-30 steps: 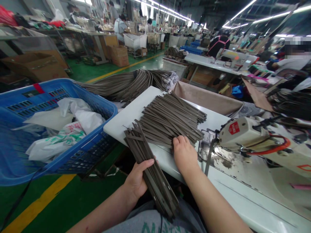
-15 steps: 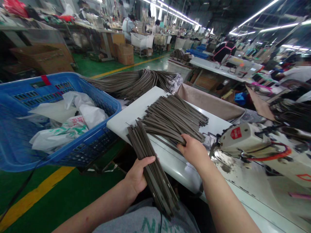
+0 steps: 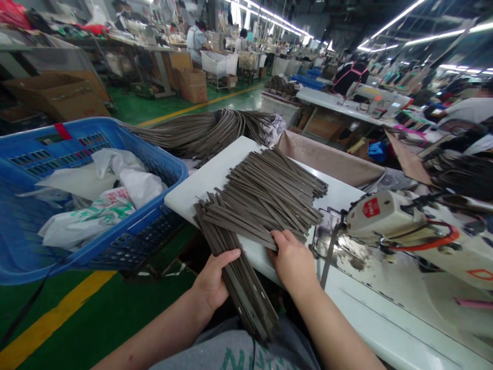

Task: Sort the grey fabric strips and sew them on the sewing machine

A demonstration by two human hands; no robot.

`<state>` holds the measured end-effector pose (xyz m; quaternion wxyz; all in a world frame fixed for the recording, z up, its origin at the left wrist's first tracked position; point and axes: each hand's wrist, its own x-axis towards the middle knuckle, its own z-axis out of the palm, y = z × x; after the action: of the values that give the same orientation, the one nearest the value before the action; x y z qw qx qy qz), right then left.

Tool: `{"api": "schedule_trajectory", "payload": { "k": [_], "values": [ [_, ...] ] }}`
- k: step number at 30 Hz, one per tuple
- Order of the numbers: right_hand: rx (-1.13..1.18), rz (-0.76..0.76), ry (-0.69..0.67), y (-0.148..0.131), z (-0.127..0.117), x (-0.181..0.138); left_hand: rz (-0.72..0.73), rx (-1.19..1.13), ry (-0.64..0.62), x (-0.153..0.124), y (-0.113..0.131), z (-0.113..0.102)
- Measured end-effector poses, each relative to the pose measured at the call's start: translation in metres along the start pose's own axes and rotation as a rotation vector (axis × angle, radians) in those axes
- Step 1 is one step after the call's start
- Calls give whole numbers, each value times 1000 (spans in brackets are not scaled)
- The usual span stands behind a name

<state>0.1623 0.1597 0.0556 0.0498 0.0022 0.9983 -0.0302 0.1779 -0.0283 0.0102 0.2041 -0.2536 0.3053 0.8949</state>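
Head view: at the near edge of a white table (image 3: 200, 185), the left hand (image 3: 213, 280) is closed around a bundle of grey-brown strips (image 3: 250, 303). The bundle slants from the table's near-left corner down toward the lap. The right hand (image 3: 290, 259) has its fingers curled onto the near ends of a larger pile of strips (image 3: 265, 195) spread across the tabletop. A sewing machine (image 3: 385, 216) stands just right of the 2 hands. A blue basket (image 3: 162, 169) of plastic bags (image 3: 111, 200) sits off the left edge.

Grey tee (image 3: 192, 358) w/ green block lettering; 2 forearms (image 3: 154, 334), left hand (image 3: 211, 283) & right hand (image 3: 292, 263) all bare.
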Motion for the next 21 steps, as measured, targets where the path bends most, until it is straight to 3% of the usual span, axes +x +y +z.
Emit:
{"api": "schedule_trajectory", "payload": {
  "k": [10,21],
  "values": [
    [-122,-37,-12,-6,7,-16,-2,18,24,4,-4,-5],
    [-208,-36,7,-8,10,-11,0,17,12,4,-4,-9]
  ]
}}
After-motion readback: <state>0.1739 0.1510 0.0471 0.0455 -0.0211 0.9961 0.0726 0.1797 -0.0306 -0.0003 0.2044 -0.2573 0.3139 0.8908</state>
